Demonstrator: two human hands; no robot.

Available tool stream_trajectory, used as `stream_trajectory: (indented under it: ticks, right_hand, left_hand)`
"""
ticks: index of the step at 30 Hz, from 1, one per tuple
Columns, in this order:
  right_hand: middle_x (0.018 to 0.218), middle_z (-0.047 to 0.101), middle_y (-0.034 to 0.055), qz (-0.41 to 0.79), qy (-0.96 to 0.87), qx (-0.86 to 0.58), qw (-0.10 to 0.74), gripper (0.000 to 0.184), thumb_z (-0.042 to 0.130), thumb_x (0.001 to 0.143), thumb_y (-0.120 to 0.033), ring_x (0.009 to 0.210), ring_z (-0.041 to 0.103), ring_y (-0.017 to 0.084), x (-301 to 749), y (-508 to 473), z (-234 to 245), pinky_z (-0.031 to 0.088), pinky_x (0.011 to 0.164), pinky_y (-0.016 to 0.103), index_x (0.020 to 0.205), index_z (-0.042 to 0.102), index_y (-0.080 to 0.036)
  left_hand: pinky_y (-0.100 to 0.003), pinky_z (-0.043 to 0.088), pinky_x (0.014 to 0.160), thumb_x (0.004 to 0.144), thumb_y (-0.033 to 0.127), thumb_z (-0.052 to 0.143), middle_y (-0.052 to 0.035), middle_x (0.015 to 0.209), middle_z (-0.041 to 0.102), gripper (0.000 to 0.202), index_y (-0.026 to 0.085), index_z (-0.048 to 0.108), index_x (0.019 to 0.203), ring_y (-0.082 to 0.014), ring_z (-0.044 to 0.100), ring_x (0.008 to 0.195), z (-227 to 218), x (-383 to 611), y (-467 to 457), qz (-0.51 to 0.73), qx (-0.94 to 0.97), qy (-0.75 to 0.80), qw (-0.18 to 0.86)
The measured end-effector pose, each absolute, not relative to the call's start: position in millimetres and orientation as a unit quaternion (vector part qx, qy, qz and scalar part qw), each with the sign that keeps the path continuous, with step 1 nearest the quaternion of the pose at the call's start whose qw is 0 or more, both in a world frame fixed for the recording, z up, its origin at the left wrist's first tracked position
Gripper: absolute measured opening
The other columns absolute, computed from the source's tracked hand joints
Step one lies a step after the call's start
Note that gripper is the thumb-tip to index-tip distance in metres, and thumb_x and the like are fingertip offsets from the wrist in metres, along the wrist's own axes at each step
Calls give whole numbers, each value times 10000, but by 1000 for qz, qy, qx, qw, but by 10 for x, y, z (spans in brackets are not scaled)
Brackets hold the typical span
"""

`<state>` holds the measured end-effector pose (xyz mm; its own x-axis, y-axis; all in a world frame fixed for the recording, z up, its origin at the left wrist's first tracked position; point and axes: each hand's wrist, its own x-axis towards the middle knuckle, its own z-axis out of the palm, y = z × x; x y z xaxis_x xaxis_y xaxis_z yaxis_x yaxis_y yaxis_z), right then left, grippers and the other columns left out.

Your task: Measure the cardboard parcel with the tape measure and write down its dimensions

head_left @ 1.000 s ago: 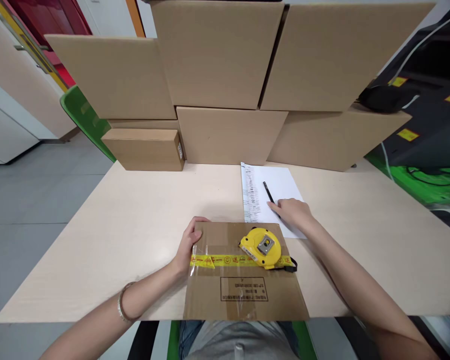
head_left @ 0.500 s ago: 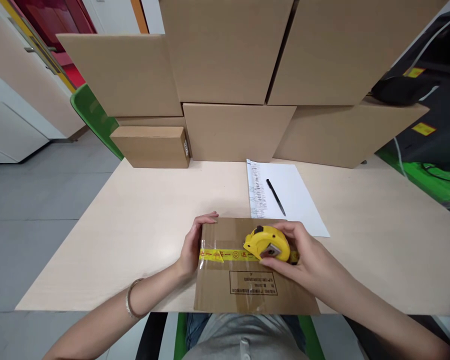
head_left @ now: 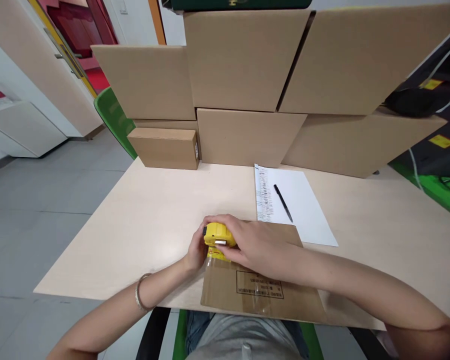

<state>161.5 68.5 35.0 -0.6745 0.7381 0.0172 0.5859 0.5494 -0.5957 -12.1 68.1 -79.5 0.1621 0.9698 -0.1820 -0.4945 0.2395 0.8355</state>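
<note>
Already the right hand [head_left: 253,246] is pinching the tape measure [head_left: 217,232] beside the left hand [head_left: 197,250], its hold hidden; ahead, the pen [head_left: 283,203] is lying unheld

From the near side of the table [head_left: 165,200], the head camera is looking forward and down over both hands [head_left: 260,247].

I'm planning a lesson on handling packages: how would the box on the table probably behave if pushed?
The box lies broad and flat on the table, so it would likely slide rather than tip. Straight cardboard edges suggest it is fairly stiff. Shiny clear tape may make its top slippery.
</note>
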Motion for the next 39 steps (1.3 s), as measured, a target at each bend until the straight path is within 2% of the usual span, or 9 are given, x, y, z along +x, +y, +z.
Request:
stream_trajectory:
  ticks: [3, 5, 8, 12, 18, 23, 29, 35, 39]
  right_hand:
    - [1163, 747, 58, 269, -862, -408, 131, 473, 594, 952, -346, 872, 735, 261, 1788, 642, 331, 525, 703, 368, 1404, 478, -273]
    - [1075, 762, 35, 264, -845, -443, 141, 448, 617, 922, -339, 822, 730, 246, 2010, 605, 301, 524, 695, 356, 1356, 518, -286]
    - [1099, 748, 20, 288, -800, -494, 185, 390, 687, 882, -384, 877, 720, 230, 2469, 524, 224, 539, 731, 332, 1254, 588, -322]
    - [1079, 735, 44, 291, -727, -568, 253, 340, 747, 836, -487, 923, 701, 246, 3115, 358, 58, 558, 713, 315, 1102, 650, -300]
    - [1058, 727, 77, 283, -677, -615, 289, 401, 744, 826, -517, 849, 687, 247, 3483, 196, -199, 567, 627, 309, 1130, 645, -276]
    - [1006, 726, 50, 256, -688, -619, 278, 386, 738, 836, -527, 811, 672, 232, 3460, 150, -226, 548, 619, 306, 1124, 639, -289]
    - [1066, 739, 44, 236, -727, -593, 255, 355, 715, 858, -544, 827, 691, 233, 3294, 171, 65, 513, 607, 306, 1113, 641, -307]
    - [1064, 763, 21, 193, -830, -488, 191, 401, 642, 911, -567, 817, 716, 226, 2376, 542, 263, 494, 695, 333, 1196, 621, -286]
    - [1140, 745, 25, 172, -896, -375, 163, 355, 626, 948, -462, 897, 710, 226, 1780, 773, 257, 445, 671, 301, 1259, 597, -294]
  left_hand:
    - [-350, 490, 828, 659, 505, 795, -36, 950, 645, 418, 209, 654, 920, -262, 585, 939, -789, -130, 671, 532, 349, 343, 691]
    - [-341, 480, 830, 679, 482, 777, -31, 1022, 613, 402, 231, 651, 966, -255, 567, 967, -781, -135, 658, 533, 375, 327, 685]
    - [-340, 470, 817, 736, 484, 719, -32, 1079, 572, 357, 256, 638, 999, -256, 545, 986, -769, -147, 645, 523, 408, 331, 671]
    - [-348, 448, 842, 723, 501, 711, -45, 1085, 567, 353, 254, 650, 968, -276, 516, 1027, -768, -161, 662, 524, 433, 353, 643]
    - [-390, 425, 910, 685, 493, 703, -65, 1039, 595, 338, 240, 676, 908, -316, 517, 1064, -758, -154, 722, 527, 451, 372, 617]
    - [-400, 397, 958, 686, 508, 708, -67, 1035, 610, 345, 240, 683, 903, -330, 512, 1094, -756, -164, 737, 524, 475, 386, 592]
    - [-407, 413, 942, 700, 500, 712, -74, 1037, 609, 349, 235, 686, 925, -335, 509, 1088, -772, -181, 734, 524, 478, 382, 593]
    - [-350, 458, 840, 646, 460, 762, -52, 1035, 629, 385, 229, 698, 947, -285, 544, 997, -803, -177, 726, 534, 426, 369, 630]
    - [-373, 481, 838, 720, 567, 680, -43, 901, 655, 379, 211, 671, 850, -284, 586, 941, -796, -131, 697, 551, 373, 376, 645]
